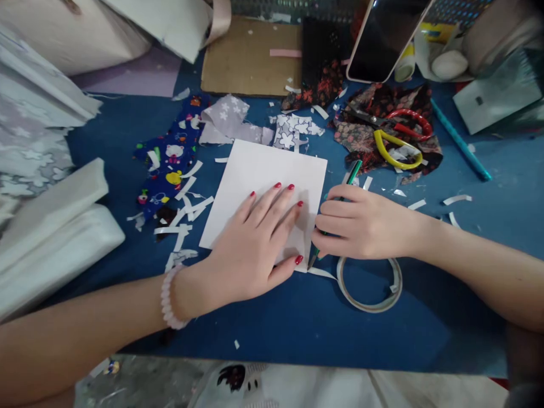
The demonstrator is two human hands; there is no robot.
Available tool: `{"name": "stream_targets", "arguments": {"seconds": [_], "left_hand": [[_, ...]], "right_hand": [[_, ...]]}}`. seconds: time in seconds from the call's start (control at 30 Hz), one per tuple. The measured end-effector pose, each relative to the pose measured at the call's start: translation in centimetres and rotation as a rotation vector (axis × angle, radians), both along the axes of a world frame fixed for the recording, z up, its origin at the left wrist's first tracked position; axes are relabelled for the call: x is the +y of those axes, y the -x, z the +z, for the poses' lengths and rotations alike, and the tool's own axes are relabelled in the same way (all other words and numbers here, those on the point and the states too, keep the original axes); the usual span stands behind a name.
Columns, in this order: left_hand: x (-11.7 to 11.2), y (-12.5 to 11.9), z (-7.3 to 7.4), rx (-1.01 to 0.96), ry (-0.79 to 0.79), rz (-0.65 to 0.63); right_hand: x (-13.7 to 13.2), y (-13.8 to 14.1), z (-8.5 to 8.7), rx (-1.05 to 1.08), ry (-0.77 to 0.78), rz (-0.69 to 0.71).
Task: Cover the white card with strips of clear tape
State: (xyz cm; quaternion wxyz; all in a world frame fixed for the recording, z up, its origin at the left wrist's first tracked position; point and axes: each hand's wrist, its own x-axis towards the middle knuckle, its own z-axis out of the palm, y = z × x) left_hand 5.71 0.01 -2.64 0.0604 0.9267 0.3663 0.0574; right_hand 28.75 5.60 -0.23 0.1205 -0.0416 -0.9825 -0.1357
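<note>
A white square of card or stiff paper (272,164) lies on the blue table. My left hand (255,243) rests flat on it with fingers spread. My right hand (357,224) is closed around a slim green craft knife (353,171), held slanting along the paper's right edge. Its dark pointed tip is at the lower right corner of the paper, where a thin strip of tape (322,273) sticks out. That strip runs to a roll of double-sided tape (369,309) lying just below my right hand. Part of the knife is hidden by my fingers.
Cut white strips (187,207) and fabric scraps (170,147) lie to the left. Scissors (399,148) with red and yellow handles rest on dark floral fabric (352,133). Behind are brown cardboard (250,62) and a phone (382,42); a blue pen (461,139) is at right.
</note>
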Motion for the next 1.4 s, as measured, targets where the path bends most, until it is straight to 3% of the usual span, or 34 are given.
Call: {"name": "stream_targets", "arguments": {"seconds": [0.43, 0.67, 0.83, 1.13, 1.4], "left_hand": [[-0.1, 0.0, -0.1, 0.002, 0.012, -0.001], [0.1, -0.3, 0.0, 0.021, 0.009, 0.001], [0.0, -0.2, -0.1, 0.014, 0.006, 0.007], [-0.1, -0.2, -0.2, 0.009, -0.007, 0.012], [-0.2, 0.1, -0.2, 0.001, -0.009, 0.019]], "right_hand": [[0.3, 0.7, 1.0, -0.04, -0.077, 0.097], [0.6, 0.9, 1.4, -0.164, 0.18, -0.003], [0.9, 0.8, 1.4, -0.134, 0.23, -0.025], [1.0, -0.2, 0.9, -0.113, 0.014, -0.023], [1.6, -4.1, 0.6, -0.012, -0.046, -0.279]]}}
